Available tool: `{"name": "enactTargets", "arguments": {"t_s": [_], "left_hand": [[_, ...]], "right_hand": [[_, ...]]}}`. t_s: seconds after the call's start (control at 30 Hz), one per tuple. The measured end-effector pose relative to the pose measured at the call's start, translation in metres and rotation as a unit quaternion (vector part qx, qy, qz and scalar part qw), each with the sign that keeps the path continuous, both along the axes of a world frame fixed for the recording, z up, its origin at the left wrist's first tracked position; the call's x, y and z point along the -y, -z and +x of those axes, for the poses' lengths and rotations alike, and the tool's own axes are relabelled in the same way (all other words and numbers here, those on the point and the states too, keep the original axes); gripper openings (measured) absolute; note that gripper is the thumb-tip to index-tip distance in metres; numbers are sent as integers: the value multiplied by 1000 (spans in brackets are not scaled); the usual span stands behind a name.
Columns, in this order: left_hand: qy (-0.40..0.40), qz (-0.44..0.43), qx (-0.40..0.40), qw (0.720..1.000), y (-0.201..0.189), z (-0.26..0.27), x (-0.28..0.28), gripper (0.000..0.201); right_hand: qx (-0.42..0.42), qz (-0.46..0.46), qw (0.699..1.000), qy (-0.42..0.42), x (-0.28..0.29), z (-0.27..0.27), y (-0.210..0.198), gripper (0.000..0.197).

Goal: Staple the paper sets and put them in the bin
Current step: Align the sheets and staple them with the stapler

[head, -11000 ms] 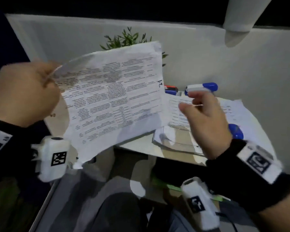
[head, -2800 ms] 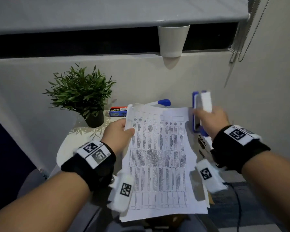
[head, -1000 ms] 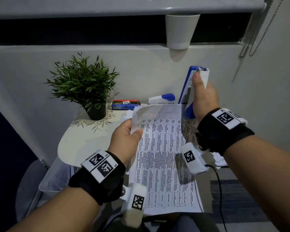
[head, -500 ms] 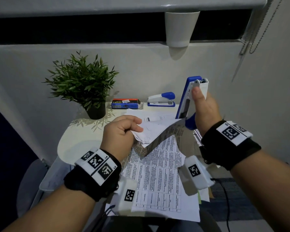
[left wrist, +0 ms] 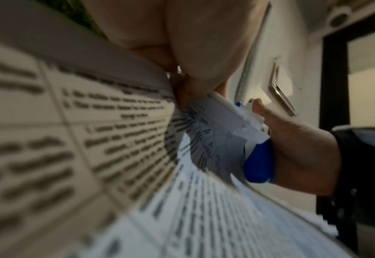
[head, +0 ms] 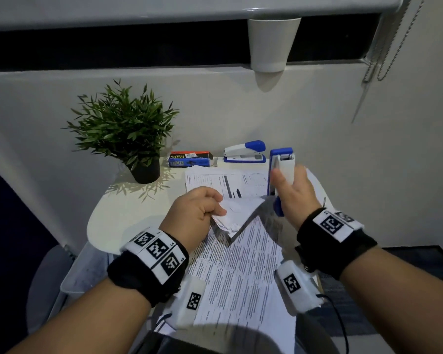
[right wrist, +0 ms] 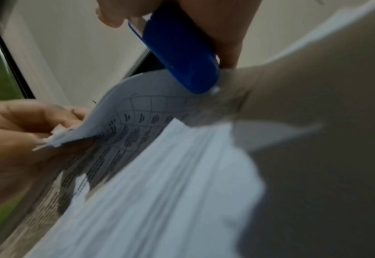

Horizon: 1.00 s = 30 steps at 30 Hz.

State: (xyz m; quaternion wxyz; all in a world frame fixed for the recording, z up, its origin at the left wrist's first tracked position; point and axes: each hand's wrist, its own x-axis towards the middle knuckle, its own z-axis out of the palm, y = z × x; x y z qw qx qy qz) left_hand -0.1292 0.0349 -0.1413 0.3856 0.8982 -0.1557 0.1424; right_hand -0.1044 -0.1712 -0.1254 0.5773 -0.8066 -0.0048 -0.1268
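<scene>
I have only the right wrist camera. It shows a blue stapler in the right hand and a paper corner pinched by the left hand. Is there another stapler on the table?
Observer: Yes. In the head view a second blue and white stapler lies on the white round table, near the wall.
Operator: Are there spare staples?
Observer: A blue and red cardboard box of staples lies left of that stapler, beside a green potted plant.
Operator: Where is the bin?
Observer: A pale plastic bin sits lower than the table, at its near left edge.
</scene>
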Motion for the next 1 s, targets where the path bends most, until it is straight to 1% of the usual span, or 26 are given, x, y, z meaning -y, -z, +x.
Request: {"name": "enactTargets", "arguments": {"t_s": [0.07,0.13,0.17,0.27,0.4,0.5,0.53,0.6,0.63,0.7,0.77,0.8,0.87,0.9,0.97,1.0], "left_hand": [[36,88,-4,995,3,0,-4,28],[66,136,7,989,7,-1,-6,27],[73,142,14,987,9,0,-7,26],[64,135,-1,989,10,0,-7,25],[62,113,23,991,15,0,-7,26],[72,114,45,990,16,-1,-6,24],[75,115,51,989,16,-2,-5,24],[68,88,51,993,16,-3,-4,27],[55,54,41,996,16,-3,-3,30],[15,-21,11,1000,14,-2,-4,40],[-24,-77,-17,997,10,-3,-3,52],[-39,-98,-31,994,6,-3,-2,53],[-53,-127,-60,989,0,-4,1,49],[-52,-139,-71,986,-2,-4,3,47],[-41,-156,-85,983,-4,-5,5,45],[-36,-164,-84,982,-5,-5,6,45]], "right_hand": [[-21,-10,999,-26,-2,-5,12,24],[-32,-11,999,-36,-3,-10,23,21],[-31,-13,999,-36,-3,-12,27,22],[-17,-15,999,-37,-3,-14,29,26],[-28,-3,998,-54,0,-17,29,28],[-33,17,996,-76,-1,-20,31,42],[-39,33,995,-81,-1,-20,32,44],[-63,71,992,-82,-2,-17,33,42],[-76,91,990,-75,-3,-16,32,42],[-101,160,981,-53,-6,-13,27,37],[-87,199,976,-18,-8,-9,18,34],[-73,206,976,-2,-9,-8,13,29],[-48,210,976,17,-12,-5,4,14],[-36,201,979,29,-13,-2,0,20],[-17,151,987,52,-15,3,-8,43],[-9,133,989,68,-16,4,-13,50]]}}
